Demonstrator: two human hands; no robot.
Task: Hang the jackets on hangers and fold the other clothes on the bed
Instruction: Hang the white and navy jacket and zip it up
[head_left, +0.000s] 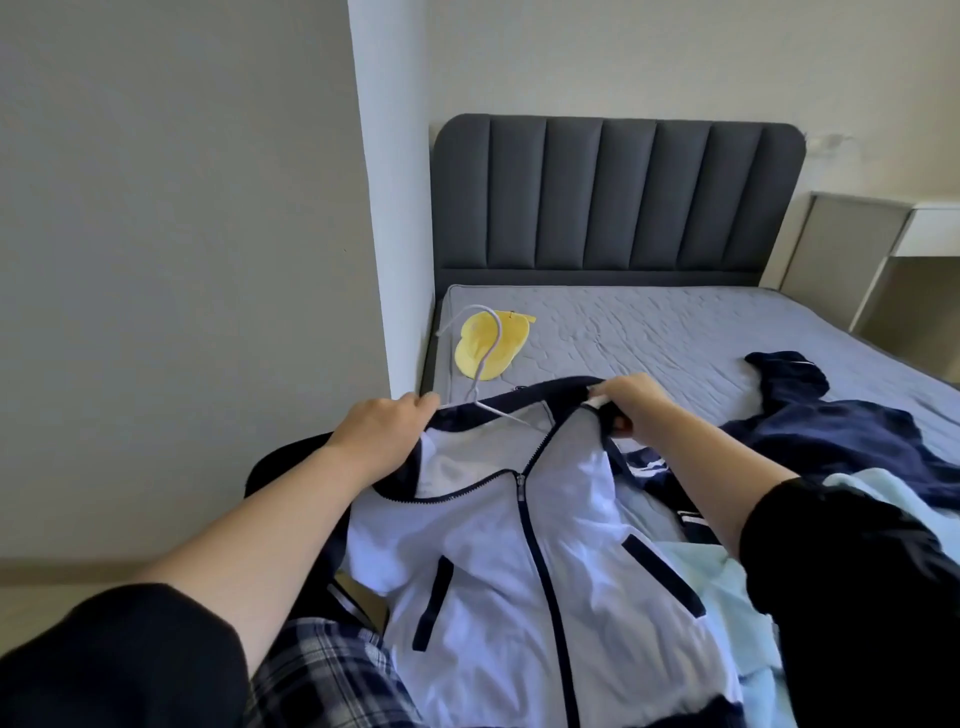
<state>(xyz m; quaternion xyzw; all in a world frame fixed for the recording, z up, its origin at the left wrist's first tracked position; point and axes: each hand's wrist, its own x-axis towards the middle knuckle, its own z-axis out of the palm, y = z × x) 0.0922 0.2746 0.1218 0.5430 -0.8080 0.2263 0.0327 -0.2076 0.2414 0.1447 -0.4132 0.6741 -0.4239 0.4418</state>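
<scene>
A white jacket (519, 571) with dark blue edges and a dark blue zip lies in the middle and bottom of the frame, at the near end of the bed (675, 332). The left hand (384, 431) grips the jacket's collar on the left side. The right hand (634, 410) grips the collar on the right side, and a white bit of the hanger (485, 358) shows at its fingers. The hanger sits inside the neck of the jacket, and its hook sticks up past the collar. Behind the hook a yellow cap (511, 338) lies on the bed. A dark blue top (831, 431) lies on the right. A checked cloth (322, 670) is at the bottom left.
</scene>
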